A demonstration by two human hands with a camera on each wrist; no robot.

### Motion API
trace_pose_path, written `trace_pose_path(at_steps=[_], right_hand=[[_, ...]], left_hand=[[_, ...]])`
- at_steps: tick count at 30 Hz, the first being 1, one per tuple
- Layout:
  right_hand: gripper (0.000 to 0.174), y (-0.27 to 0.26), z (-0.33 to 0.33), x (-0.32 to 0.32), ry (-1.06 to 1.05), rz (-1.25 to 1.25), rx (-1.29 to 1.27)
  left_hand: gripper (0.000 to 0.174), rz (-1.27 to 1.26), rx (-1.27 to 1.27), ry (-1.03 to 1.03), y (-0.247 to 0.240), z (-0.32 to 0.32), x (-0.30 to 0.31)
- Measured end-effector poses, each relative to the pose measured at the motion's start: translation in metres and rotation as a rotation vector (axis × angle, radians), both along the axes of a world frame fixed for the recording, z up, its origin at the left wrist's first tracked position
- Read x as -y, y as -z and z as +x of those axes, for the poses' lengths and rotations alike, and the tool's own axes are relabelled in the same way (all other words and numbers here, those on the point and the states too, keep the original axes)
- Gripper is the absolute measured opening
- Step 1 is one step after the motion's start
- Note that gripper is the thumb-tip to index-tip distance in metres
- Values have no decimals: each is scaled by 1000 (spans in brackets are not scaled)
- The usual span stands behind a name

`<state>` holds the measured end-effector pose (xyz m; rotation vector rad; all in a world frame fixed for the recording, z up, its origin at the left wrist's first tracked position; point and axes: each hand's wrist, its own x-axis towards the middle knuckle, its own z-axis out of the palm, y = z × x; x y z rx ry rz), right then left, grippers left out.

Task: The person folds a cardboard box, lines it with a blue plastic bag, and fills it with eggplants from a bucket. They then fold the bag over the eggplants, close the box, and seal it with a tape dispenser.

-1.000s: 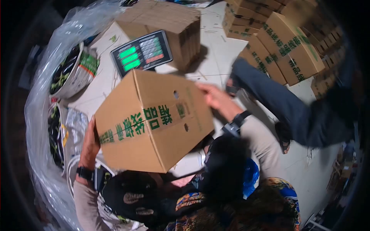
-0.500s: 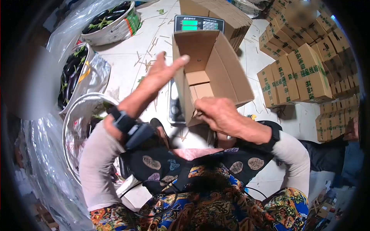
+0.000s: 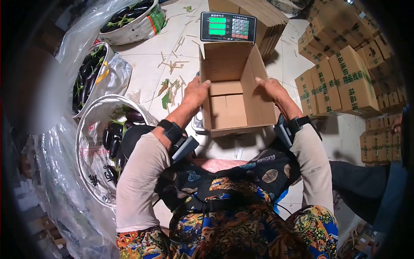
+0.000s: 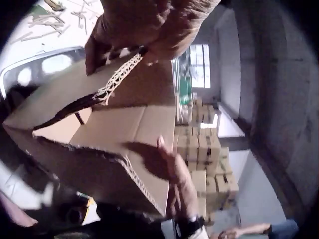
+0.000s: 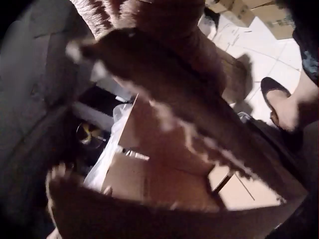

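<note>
An open-topped cardboard box [image 3: 228, 105] stands mouth up in front of the person, with its flat bottom showing inside. My left hand [image 3: 196, 93] grips its left wall, the thumb over the rim and the fingers hidden outside. On the opposite wall my right hand [image 3: 278, 95] holds the edge, thumb inside. The left wrist view shows the left hand [image 4: 154, 25] close over the corrugated edge and the right hand [image 4: 180, 181] across the box. A digital scale [image 3: 228, 26] has its lit green display just behind the box; part of its metal platform shows beside the left wall.
White bags of eggplants [image 3: 88, 80] stand along the left, beside clear plastic sheeting [image 3: 60, 172]. Flat cardboard [image 3: 263, 17] is stacked behind the scale. Taped, printed boxes [image 3: 340, 82] are piled at right. Stem scraps [image 3: 172, 64] litter the floor. Another person's leg [image 3: 358, 185] is at right.
The box was turned from bottom-facing to mouth up and lowered by the scale. Since half a second ago, the left hand has come onto the left wall and the right hand has shifted to the right wall.
</note>
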<state>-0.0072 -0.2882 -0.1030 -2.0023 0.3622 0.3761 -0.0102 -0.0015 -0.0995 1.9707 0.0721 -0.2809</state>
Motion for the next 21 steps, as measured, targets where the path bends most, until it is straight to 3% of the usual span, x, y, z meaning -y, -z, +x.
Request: trace_pose_path(at_steps=[1, 4, 6, 7, 8, 10, 11, 12, 14, 15, 16, 18, 19, 21], right_hand=[[42, 7, -1, 9, -22, 10, -63], [51, 15, -23, 26, 142, 557, -28], [55, 31, -41, 30, 184, 605, -4], [57, 37, -40, 31, 205, 629, 18], [58, 39, -35, 34, 208, 447, 79], [61, 50, -39, 38, 236, 76, 161], [73, 76, -35, 40, 240, -344, 498], [76, 78, -35, 41, 150, -597, 632], [84, 79, -35, 35, -41, -1102, 884], [83, 73, -36, 27, -67, -1028, 736], [83, 65, -29, 20, -94, -951, 599], [82, 56, -28, 6, -147, -786, 304], [67, 71, -21, 5, -126, -652, 316], [57, 79, 9, 3, -324, -550, 114]], left_hand=[[47, -184, -61, -9, 10, 1, -7], [43, -569, -195, 1, 22, -2, -28], [42, -780, -315, -16, 42, 1, -45], [42, -752, -287, -56, 51, -3, -50], [45, -633, -141, -94, 81, 5, -54], [49, 81, 368, -121, 121, 8, -59], [47, 530, 456, -179, 73, -18, -33], [45, 650, 731, -147, 92, -14, -33], [40, 976, 859, -147, 87, -20, -21], [41, 847, 810, -28, 77, -16, -23], [48, 828, 686, -66, 74, -18, -9], [60, 799, 450, 58, 53, -15, 1], [56, 821, 388, 92, 56, -8, -2], [50, 738, 188, 153, 63, 17, 3]])
